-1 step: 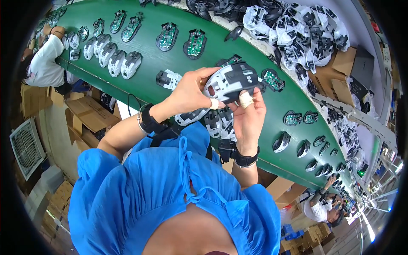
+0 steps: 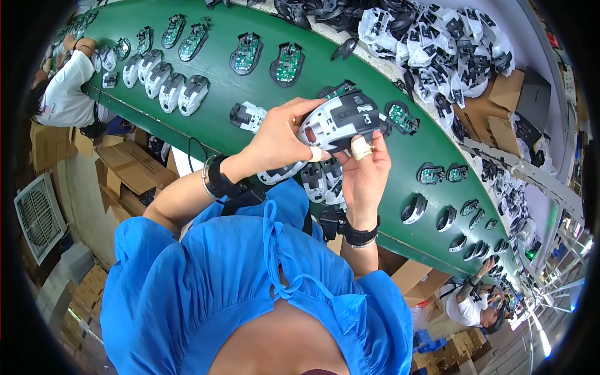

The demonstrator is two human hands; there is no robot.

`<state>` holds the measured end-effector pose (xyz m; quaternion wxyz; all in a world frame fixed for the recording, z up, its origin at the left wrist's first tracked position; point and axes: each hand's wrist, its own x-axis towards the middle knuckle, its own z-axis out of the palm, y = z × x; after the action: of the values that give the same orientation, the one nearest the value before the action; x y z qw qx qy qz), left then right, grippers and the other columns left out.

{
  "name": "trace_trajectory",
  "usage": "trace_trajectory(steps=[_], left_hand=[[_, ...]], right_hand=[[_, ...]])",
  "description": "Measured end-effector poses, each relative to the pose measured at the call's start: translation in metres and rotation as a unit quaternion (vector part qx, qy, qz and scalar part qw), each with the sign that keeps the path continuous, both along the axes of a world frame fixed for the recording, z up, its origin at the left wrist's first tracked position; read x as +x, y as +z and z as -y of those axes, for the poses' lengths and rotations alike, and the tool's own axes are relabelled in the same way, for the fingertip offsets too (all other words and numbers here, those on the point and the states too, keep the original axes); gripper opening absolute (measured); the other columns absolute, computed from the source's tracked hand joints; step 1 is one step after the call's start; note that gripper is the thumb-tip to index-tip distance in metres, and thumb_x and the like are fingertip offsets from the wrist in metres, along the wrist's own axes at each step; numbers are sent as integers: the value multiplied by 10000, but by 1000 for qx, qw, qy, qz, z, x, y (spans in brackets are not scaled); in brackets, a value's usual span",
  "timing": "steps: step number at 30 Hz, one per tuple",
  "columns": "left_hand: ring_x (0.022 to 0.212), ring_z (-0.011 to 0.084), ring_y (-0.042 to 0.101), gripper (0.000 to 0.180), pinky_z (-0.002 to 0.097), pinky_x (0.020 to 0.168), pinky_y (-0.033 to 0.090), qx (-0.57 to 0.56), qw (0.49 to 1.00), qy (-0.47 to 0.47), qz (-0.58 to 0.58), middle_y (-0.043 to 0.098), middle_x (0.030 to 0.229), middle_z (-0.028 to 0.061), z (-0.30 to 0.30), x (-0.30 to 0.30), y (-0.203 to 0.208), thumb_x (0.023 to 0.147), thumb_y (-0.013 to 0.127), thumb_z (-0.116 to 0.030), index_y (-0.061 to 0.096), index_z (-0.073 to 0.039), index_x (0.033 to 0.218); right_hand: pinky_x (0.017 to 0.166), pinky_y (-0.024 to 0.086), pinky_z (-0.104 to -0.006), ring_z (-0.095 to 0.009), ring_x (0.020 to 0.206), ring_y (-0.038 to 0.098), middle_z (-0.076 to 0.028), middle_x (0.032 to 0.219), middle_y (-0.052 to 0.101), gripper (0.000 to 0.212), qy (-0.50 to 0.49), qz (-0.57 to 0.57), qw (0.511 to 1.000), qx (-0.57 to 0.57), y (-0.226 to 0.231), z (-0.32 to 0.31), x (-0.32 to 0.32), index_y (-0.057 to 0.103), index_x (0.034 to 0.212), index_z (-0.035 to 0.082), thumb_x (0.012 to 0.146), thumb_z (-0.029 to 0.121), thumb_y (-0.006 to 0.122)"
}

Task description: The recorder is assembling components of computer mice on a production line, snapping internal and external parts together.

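Observation:
Above the green work surface I hold a computer mouse (image 2: 340,120) with a black and white-grey shell. My left hand (image 2: 278,136) grips its left end, thumb below and fingers along the far side. At the right end, my right hand (image 2: 365,167) pinches the near edge; a pale wrap covers its thumb. Both thumbs wear such wraps. Just beyond the mouse lies a part with a green circuit board (image 2: 400,117). Left of it rests a white and black mouse part (image 2: 247,117), partly behind my left hand. Several mouse shells (image 2: 322,181) sit beneath my hands, partly hidden.
The long green table (image 2: 219,87) carries mouse bases with circuit boards (image 2: 287,64) and white-grey mice (image 2: 193,95). Bagged mouse parts (image 2: 437,50) pile up along the far side. One person (image 2: 69,90) works at the left, another (image 2: 472,303) at the lower right. Cardboard boxes (image 2: 134,165) stand below.
The mouse has tilted slightly between my hands. Both hands keep their hold on it, and the things on the table stay put.

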<state>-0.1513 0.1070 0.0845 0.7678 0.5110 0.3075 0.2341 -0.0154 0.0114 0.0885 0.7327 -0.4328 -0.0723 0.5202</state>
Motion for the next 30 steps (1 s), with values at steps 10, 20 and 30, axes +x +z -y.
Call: trace_trajectory(steps=[10, 20, 30], left_hand=[[990, 121, 564, 716, 275, 878, 464, 4, 990, -141, -18, 607, 1092, 67, 8, -29, -16, 621, 800, -65, 486, 13, 1259], [920, 125, 576, 649, 282, 826, 470, 126, 984, -118, -50, 600, 1002, 70, 51, -49, 26, 598, 854, -160, 544, -19, 1150], [1267, 449, 357, 930, 470, 1048, 334, 303, 930, -138, -153, 227, 1435, 302, 58, 32, -42, 719, 766, -307, 229, -220, 1473]], right_hand=[[887, 477, -296, -179, 1006, 594, -93, 1088, 611, 634, 102, 70, 988, -89, -8, 30, 7, 478, 1263, 25, 680, -19, 721], [858, 493, -286, -132, 989, 597, -66, 1099, 629, 710, 166, 116, 978, -53, 7, 75, -30, 529, 1238, 3, 590, 3, 816], [912, 459, -354, -201, 1001, 590, -67, 1077, 619, 325, -116, -30, 990, -71, -93, 84, 91, 543, 1106, 22, 796, 71, 628]])
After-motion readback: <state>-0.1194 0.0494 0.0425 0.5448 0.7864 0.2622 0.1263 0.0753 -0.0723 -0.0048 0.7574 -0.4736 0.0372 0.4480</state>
